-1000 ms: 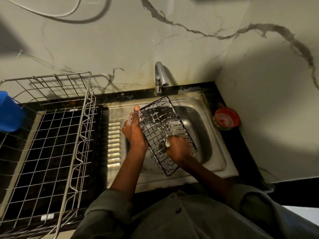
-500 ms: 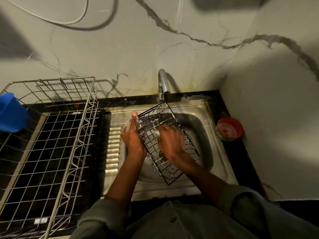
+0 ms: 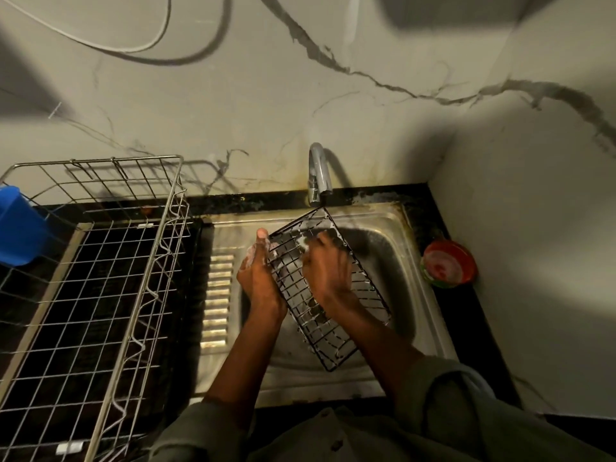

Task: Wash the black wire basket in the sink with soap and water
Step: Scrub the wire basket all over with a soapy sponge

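The black wire basket [image 3: 336, 331] is held tilted over the steel sink [image 3: 396, 258], its far end just under the tap [image 3: 318, 175]. My left hand [image 3: 258, 278] grips its left long edge, thumb up, with suds on the fingers. My right hand [image 3: 325, 268] lies inside the basket near its far end, fingers curled on something pale and foamy [image 3: 304, 243]; motion blur hides what it is. No running water is visible at the tap.
A large silver wire rack [image 3: 140, 295] stands on the black counter to the left, with a blue plastic container [image 3: 18, 228] at its far left. A red round dish [image 3: 448, 265] sits right of the sink by the wall. The ribbed drainboard [image 3: 216, 301] lies left of the basin.
My right hand has slid up the inside of the basket from its near middle to the far end under the tap. My left hand has kept its grip on the left edge.
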`<state>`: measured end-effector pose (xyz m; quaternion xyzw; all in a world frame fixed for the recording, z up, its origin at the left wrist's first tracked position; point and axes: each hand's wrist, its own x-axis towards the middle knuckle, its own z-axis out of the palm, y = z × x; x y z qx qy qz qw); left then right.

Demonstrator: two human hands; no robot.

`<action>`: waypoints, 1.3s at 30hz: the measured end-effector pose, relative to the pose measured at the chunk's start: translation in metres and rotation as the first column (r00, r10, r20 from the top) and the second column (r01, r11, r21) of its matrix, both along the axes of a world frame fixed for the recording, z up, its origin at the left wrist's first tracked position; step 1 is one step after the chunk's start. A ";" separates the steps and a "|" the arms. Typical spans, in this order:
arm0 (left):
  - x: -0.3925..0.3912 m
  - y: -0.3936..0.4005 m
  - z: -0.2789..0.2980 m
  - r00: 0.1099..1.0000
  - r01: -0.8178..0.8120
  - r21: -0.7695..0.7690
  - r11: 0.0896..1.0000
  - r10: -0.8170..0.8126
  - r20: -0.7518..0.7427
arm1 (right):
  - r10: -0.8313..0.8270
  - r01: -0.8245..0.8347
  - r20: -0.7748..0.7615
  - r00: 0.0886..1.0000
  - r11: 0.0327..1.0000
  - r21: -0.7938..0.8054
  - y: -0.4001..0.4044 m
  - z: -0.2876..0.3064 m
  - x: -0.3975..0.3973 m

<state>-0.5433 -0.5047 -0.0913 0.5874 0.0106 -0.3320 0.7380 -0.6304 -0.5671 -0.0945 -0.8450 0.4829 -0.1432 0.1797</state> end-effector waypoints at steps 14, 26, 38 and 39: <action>0.000 -0.003 0.011 0.993 0.066 0.056 0.996 -0.071 0.091 | 0.011 0.000 -0.141 0.990 0.997 0.080 -0.004 -0.004 -0.002; 0.014 -0.013 0.023 0.995 -0.101 -0.024 0.995 0.100 -0.012 | 0.012 0.052 -0.349 0.937 0.984 0.172 0.021 -0.025 -0.051; 0.018 -0.018 0.021 0.991 -0.133 -0.059 0.989 0.133 -0.018 | 0.008 0.034 -0.370 0.929 0.994 0.108 0.016 -0.009 -0.049; 0.020 -0.017 0.023 0.990 -0.143 -0.065 0.988 0.142 -0.017 | 0.017 0.028 -0.405 0.914 0.994 0.105 0.014 -0.007 -0.050</action>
